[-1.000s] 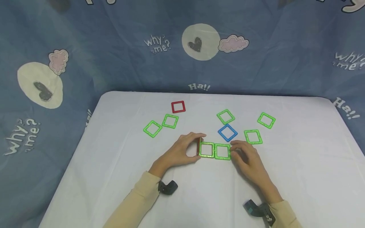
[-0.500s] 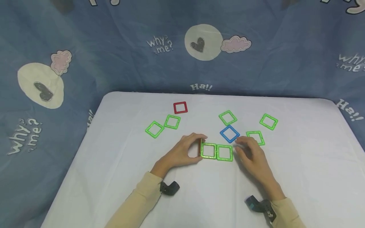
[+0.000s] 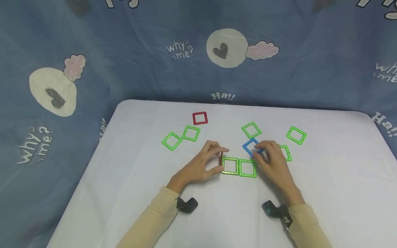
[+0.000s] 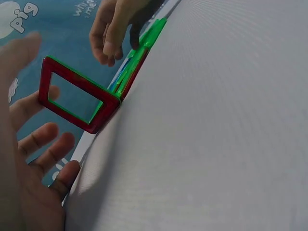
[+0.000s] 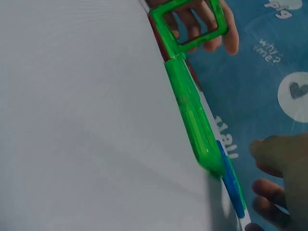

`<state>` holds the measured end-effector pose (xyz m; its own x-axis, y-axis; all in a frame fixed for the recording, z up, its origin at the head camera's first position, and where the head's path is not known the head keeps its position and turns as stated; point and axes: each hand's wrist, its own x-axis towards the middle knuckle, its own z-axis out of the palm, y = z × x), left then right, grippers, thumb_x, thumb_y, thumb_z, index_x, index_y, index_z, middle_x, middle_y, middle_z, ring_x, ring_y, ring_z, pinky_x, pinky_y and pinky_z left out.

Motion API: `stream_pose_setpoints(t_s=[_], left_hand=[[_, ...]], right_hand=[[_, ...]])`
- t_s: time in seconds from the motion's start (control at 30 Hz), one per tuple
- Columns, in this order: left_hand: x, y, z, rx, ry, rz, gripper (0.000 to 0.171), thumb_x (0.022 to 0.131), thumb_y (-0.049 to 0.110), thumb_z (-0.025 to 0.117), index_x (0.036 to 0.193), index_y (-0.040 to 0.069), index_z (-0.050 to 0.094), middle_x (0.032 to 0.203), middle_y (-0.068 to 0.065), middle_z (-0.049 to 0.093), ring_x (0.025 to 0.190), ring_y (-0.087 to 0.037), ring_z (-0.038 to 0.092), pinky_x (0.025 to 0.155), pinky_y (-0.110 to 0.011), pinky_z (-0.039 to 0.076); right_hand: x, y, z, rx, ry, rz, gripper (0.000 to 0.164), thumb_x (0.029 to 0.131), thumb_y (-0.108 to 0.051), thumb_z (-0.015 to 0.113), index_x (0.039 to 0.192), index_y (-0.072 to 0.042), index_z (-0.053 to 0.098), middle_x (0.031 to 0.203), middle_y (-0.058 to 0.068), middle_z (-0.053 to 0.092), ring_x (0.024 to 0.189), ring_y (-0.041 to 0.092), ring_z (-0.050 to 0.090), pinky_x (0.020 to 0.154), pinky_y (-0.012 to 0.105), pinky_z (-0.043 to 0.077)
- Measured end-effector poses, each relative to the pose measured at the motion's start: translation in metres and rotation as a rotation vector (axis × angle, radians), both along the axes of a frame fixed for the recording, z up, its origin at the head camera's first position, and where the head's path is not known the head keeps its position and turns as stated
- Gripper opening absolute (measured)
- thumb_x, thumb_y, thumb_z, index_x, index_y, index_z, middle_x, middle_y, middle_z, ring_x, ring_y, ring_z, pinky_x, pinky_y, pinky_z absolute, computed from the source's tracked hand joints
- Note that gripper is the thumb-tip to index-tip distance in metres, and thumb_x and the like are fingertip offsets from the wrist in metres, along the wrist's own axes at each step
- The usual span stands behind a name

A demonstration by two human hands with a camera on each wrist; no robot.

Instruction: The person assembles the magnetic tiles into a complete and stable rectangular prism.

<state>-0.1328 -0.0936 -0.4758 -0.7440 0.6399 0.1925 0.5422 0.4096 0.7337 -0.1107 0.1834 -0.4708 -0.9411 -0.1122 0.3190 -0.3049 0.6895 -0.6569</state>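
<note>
Two green square magnetic tiles, a left one (image 3: 230, 173) and a right one (image 3: 247, 176), lie flat edge to edge. At the left one's outer edge stands an upright tile (image 4: 67, 115), red on one face and green on the other. My left hand (image 3: 198, 167) is around this upright tile, its thumb and fingers spread; in the left wrist view the thumb is apart from it, and a finger is behind its edge. Over the blue tile (image 3: 248, 142) my right hand (image 3: 274, 165) hovers with loosely bent fingers, partly covering it. Whether its fingertips touch the tile is unclear.
Beyond the hands lie a red tile (image 3: 200, 123) and several loose green tiles, among them one (image 3: 251, 135) behind the blue tile and one (image 3: 289, 153) partly behind the right hand. A white cloth (image 3: 124, 137) covers the table; a blue printed curtain (image 3: 139, 75) hangs behind.
My right hand has left the right green tile's edge and moved up and left over the blue tile. The left hand's fingers have loosened around the upright tile. The head view has shifted slightly.
</note>
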Motion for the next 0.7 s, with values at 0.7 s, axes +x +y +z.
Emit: stream_pose_setpoints(t_s=[0.7], left_hand=[[-0.002, 0.000, -0.003, 0.146, -0.077, 0.034, 0.054, 0.081, 0.028, 0.071, 0.127, 0.015, 0.044, 0.099, 0.004, 0.053, 0.085, -0.009, 0.057, 0.089, -0.028, 0.044]], right_hand=[[-0.013, -0.006, -0.006, 0.052, -0.074, -0.011, 0.039, 0.080, -0.017, 0.075, 0.113, -0.007, 0.057, 0.119, 0.016, 0.048, 0.111, 0.032, 0.044, 0.093, 0.050, 0.037]])
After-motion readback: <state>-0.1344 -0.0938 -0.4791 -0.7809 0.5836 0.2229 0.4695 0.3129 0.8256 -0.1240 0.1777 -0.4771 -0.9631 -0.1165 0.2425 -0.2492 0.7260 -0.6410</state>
